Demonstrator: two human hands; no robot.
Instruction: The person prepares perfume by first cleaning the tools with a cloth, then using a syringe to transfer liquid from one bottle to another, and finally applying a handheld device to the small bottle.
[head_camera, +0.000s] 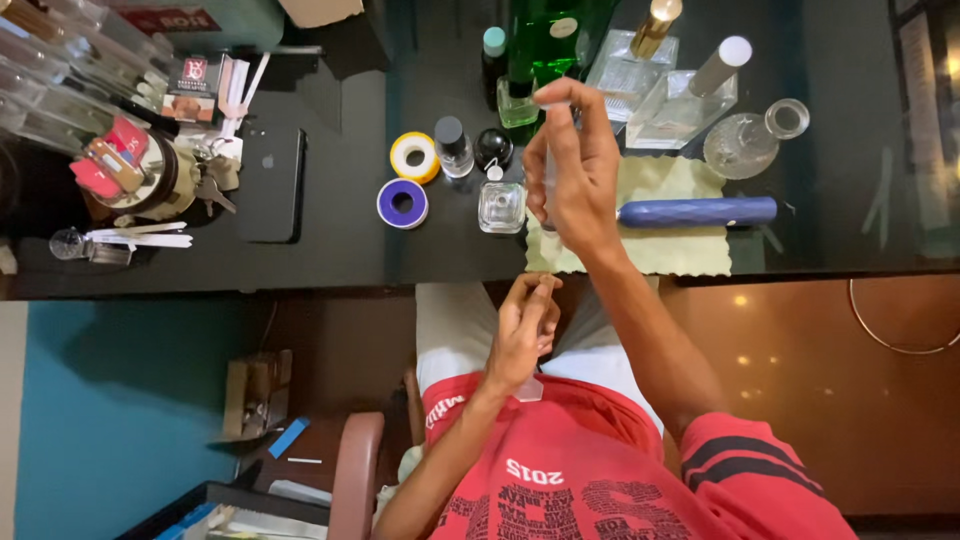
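1. Head view: the right hand (572, 165) is raised over the black table (340, 250), fingers curled around a slim clear vial (551, 150) held upright above the yellow cloth (668, 215).
2. The left hand (522, 335) hangs near the lap, fingers loosely closed; whether it grips anything cannot be told.
3. A small square glass bottle (501, 205) stands just left of the vial, a blue pen-like stick (698, 211) lies to its right.

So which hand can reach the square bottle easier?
Probably the right hand: it's over the table beside the square bottle, though holding a thin tube. The left hand is down at the lap.
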